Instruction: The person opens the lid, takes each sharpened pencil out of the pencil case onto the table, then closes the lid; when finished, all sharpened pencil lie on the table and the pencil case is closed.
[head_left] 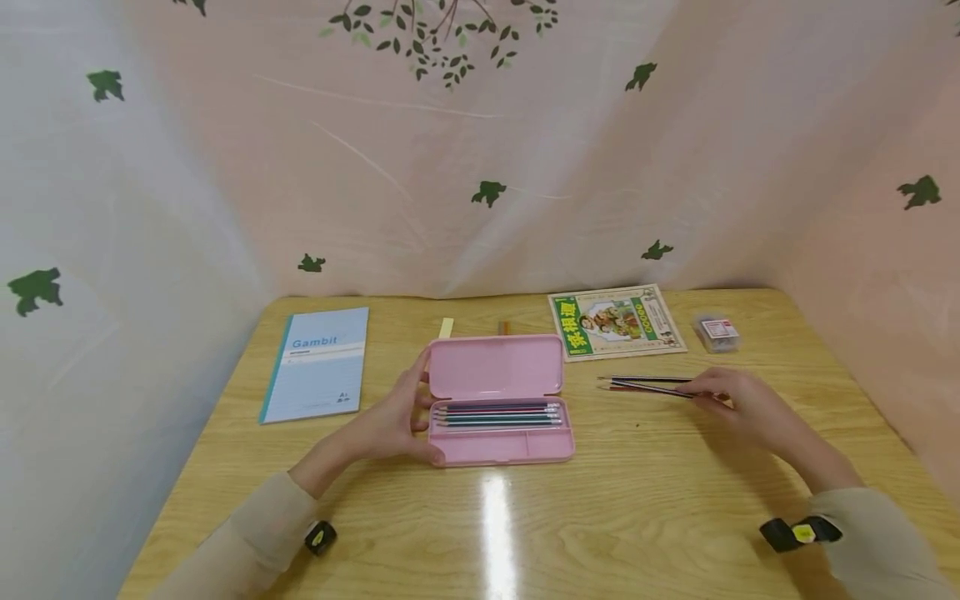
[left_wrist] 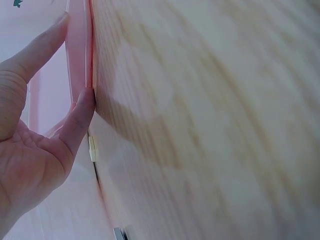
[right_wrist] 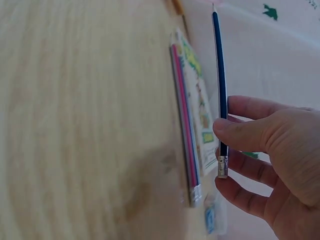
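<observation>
A pink pencil case (head_left: 497,450) lies on the table with its lid (head_left: 497,367) raised at the back. Several pencils (head_left: 498,415) rest side by side in its rear compartment. My left hand (head_left: 393,422) holds the case at its left end, thumb at the front corner and fingers along the side. In the left wrist view, two digits touch the case's pink wall (left_wrist: 79,55). On the right, my right hand (head_left: 731,396) pinches a dark blue pencil (right_wrist: 220,65) near its metal-capped end, tip pointing left. Below it lie other pencils (right_wrist: 184,115), one of them red.
At the left lies a light blue notebook (head_left: 318,362). Behind the case are a yellow slip (head_left: 446,327) and a small brown-orange item (head_left: 504,327). A picture booklet (head_left: 617,322) and a small clear box (head_left: 717,333) sit at the back right. A curtain (head_left: 420,167) hangs behind the table.
</observation>
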